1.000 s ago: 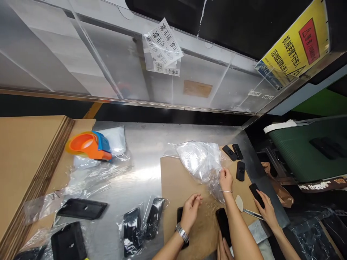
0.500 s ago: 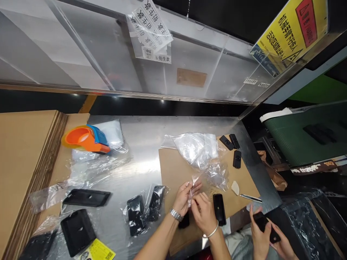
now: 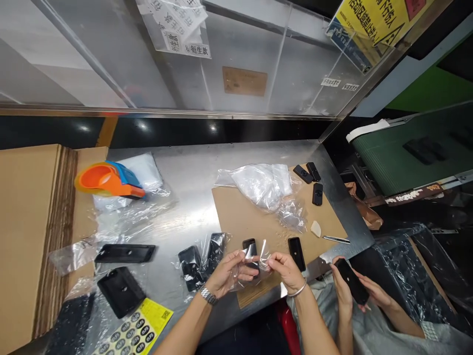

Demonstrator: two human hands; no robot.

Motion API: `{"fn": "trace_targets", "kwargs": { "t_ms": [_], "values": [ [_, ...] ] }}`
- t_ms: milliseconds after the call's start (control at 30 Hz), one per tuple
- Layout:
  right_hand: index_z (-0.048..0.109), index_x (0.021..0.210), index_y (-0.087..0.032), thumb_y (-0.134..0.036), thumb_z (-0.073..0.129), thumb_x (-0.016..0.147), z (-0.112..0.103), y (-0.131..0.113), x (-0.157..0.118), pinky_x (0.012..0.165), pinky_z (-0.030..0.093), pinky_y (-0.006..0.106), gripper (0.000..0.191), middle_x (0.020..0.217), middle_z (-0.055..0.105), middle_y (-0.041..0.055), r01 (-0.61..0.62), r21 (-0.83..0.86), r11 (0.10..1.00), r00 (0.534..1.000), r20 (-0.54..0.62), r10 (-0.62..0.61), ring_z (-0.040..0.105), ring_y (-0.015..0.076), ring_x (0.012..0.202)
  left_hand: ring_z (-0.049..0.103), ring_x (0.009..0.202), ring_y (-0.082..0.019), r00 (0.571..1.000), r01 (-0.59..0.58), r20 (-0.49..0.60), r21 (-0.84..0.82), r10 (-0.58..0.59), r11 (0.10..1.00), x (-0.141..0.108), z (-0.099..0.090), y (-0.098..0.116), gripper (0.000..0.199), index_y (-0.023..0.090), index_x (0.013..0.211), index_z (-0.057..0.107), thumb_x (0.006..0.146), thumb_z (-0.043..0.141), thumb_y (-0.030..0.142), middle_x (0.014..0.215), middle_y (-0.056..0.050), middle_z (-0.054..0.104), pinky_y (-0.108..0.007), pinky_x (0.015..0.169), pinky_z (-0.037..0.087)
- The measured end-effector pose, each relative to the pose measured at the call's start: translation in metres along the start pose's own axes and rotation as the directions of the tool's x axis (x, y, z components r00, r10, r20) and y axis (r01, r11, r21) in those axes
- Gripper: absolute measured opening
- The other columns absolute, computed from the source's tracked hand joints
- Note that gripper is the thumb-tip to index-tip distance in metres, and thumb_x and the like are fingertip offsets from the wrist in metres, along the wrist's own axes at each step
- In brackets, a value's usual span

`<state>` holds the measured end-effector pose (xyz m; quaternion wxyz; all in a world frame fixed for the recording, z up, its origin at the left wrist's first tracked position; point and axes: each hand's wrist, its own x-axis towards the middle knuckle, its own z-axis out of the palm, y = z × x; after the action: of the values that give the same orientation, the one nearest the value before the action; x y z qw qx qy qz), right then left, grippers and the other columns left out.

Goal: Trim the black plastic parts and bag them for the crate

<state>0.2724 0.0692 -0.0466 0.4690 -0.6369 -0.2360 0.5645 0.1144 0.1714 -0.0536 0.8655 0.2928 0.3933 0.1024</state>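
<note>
A clear plastic bag (image 3: 263, 254) is stretched between my two hands above the near edge of the table. My left hand (image 3: 231, 271), with a metal watch at the wrist, grips one side of the bag, its fingers partly seen through the film. The other side is pinched between thumb and fingers of my right hand (image 3: 287, 270). Behind the bag a black plastic part (image 3: 250, 243) lies on the cardboard sheet (image 3: 236, 212), partly covered by the film and my left fingers. Another black tray-like part (image 3: 296, 252) lies just beyond my right hand.
Bagged black parts (image 3: 189, 266) lie left of my hands, near a yellow sticker sheet (image 3: 142, 328). An orange tape dispenser (image 3: 107, 178) stands farther left. A bag pile (image 3: 262, 185), small black parts (image 3: 317, 194) and a knife (image 3: 336, 239) lie ahead. At right, a co-worker's hands (image 3: 345, 291) hold a black part.
My hands have moved apart, spreading the bag between them, and more of the black part behind it shows. The co-worker has turned their black part. The camera view has shifted.
</note>
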Motion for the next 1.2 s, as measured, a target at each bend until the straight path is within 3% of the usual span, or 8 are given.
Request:
{"fn": "trace_targets", "kwargs": {
  "t_ms": [167,400,633,700,800,933,1067,1200],
  "values": [
    [0.052,0.058,-0.016,-0.038,0.065,0.065,0.019,0.004,-0.020,0.051,0.031,0.020,0.027,0.052,0.047,-0.0051,0.035,-0.069,0.997,0.997,-0.066,-0.040,0.039,0.0068,0.049,0.059,0.081,-0.017,0.922,-0.213,-0.271,0.240,0.276,0.947,-0.011,0.000,-0.013,0.031,0.018,0.082,0.053,0.068,0.058,0.045,0.086,-0.005,0.061,-0.028,0.069,0.047],
    [0.051,0.057,-0.017,-0.025,0.060,0.069,0.044,-0.003,-0.036,0.055,0.030,0.020,0.016,0.058,0.045,-0.0043,0.197,-0.407,0.892,0.975,-0.015,-0.223,0.041,0.0091,0.060,0.047,0.052,-0.010,0.981,-0.181,0.007,0.365,0.192,0.913,-0.031,0.021,-0.028,0.031,0.015,0.061,0.051,0.068,0.058,0.045,0.055,0.001,0.052,-0.022,0.051,0.038],
    [0.038,0.061,-0.019,-0.025,0.042,0.080,0.042,0.012,-0.032,0.052,0.030,0.020,0.020,0.057,0.036,-0.0048,0.153,-0.454,0.878,0.930,-0.233,-0.283,0.036,0.0084,0.054,0.046,0.055,-0.014,0.882,-0.193,-0.258,0.566,0.394,0.802,-0.029,0.007,-0.044,0.027,0.017,0.059,0.049,0.070,0.057,0.041,0.055,0.001,0.048,-0.026,0.055,0.037],
    [0.038,0.059,-0.020,-0.020,0.044,0.077,0.046,0.012,-0.032,0.057,0.031,0.022,0.019,0.060,0.039,-0.0031,0.197,-0.510,0.837,0.922,-0.195,-0.336,0.039,0.0105,0.060,0.051,0.072,-0.019,0.800,-0.251,-0.241,0.697,0.549,0.672,-0.030,0.005,-0.048,0.021,0.017,0.080,0.057,0.069,0.060,0.035,0.073,-0.003,0.056,-0.030,0.066,0.040],
    [0.039,0.057,-0.020,-0.016,0.047,0.073,0.055,0.010,-0.032,0.062,0.030,0.024,0.018,0.063,0.043,-0.0017,0.291,-0.572,0.767,0.917,-0.062,-0.394,0.040,0.0129,0.067,0.051,0.078,-0.019,0.673,-0.356,0.054,0.898,0.738,0.258,-0.031,0.001,-0.052,0.023,0.020,0.099,0.057,0.078,0.050,0.025,0.081,-0.005,0.058,-0.032,0.072,0.041],
    [0.045,0.060,-0.020,-0.016,0.048,0.074,0.059,0.014,-0.032,0.064,0.033,0.025,0.015,0.064,0.046,-0.0010,0.349,-0.607,0.714,0.907,0.026,-0.421,0.043,0.0140,0.069,0.051,0.068,-0.015,0.626,-0.363,0.235,0.932,0.743,0.012,-0.030,-0.012,-0.051,0.021,0.019,0.091,0.060,0.082,0.041,0.017,0.070,-0.003,0.056,-0.027,0.065,0.042],
    [0.058,0.075,-0.021,-0.026,0.053,0.076,0.038,0.030,-0.025,0.068,0.039,0.025,0.006,0.073,0.055,0.0004,0.329,-0.618,0.714,0.901,-0.022,-0.433,0.049,0.0143,0.074,0.052,0.064,-0.013,0.615,-0.319,0.192,0.948,0.765,0.018,-0.028,-0.025,-0.046,0.022,0.019,0.090,0.062,0.082,0.041,0.019,0.067,-0.002,0.053,-0.025,0.062,0.043],
    [0.060,0.096,-0.020,-0.028,0.033,0.087,-0.023,0.049,-0.004,0.076,0.041,0.031,0.031,0.089,0.055,0.0074,0.169,-0.652,0.739,0.829,-0.312,-0.465,0.050,0.0182,0.087,0.054,0.061,-0.012,0.587,-0.274,0.089,0.957,0.805,0.095,-0.029,-0.034,-0.043,0.022,0.017,0.090,0.061,0.081,0.042,0.021,0.068,-0.001,0.054,-0.022,0.059,0.043]
  ]
}}
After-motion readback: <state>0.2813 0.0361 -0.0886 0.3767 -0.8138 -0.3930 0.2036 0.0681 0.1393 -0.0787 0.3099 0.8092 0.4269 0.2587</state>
